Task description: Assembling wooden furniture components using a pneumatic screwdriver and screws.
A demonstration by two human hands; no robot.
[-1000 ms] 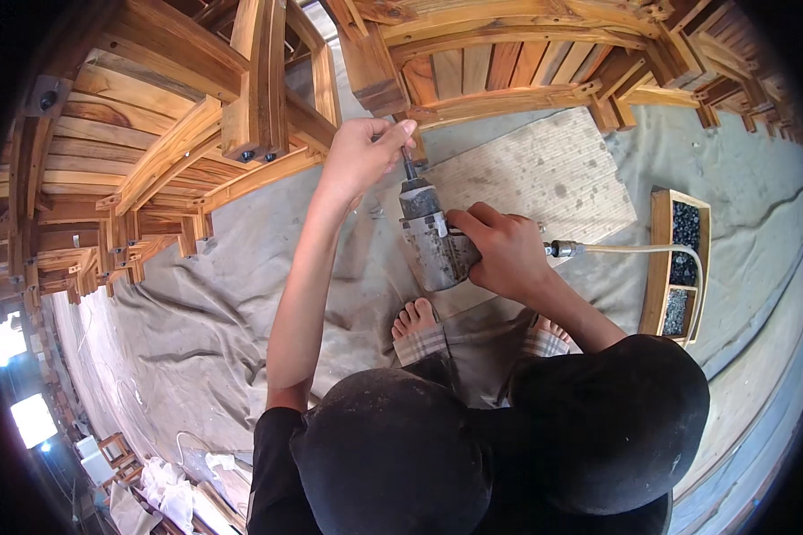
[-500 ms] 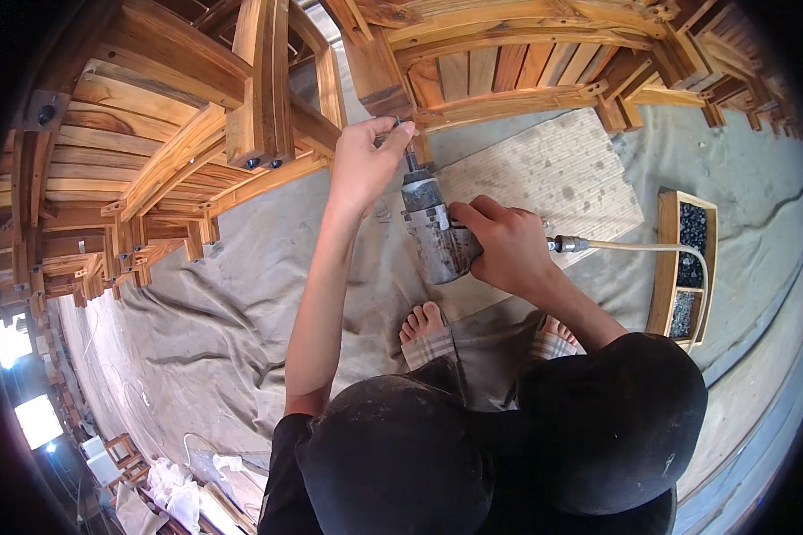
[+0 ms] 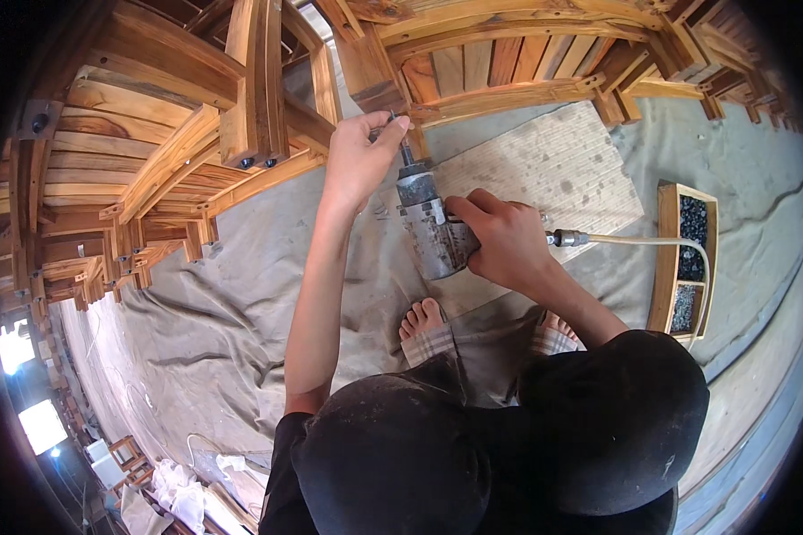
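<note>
My right hand [image 3: 509, 241] is wrapped round the grip of a scuffed grey air impact driver [image 3: 433, 236]. A pale air hose [image 3: 638, 240] runs off to the right from the driver's handle fitting. The driver's thin bit [image 3: 407, 153] points away from me. At its far end my left hand [image 3: 361, 160] is closed in a pinch, thumb against fingertips. A small dark tip shows above the pinch, mostly covered by the fingers. Just beyond it stands a wooden leg [image 3: 379, 94] of a slatted piece of furniture; whether the tip touches the wood is unclear.
Slatted wooden furniture [image 3: 143, 169] stands at the left, with more [image 3: 509, 67] across the far side. A wooden box [image 3: 665, 267] with compartments of small dark hardware sits at the right. Under the driver lies a stained ribbed board [image 3: 553, 169] on a wrinkled grey cloth [image 3: 241, 294].
The driver and both hands have shifted very slightly away from me and to the left. Both grips look the same.
</note>
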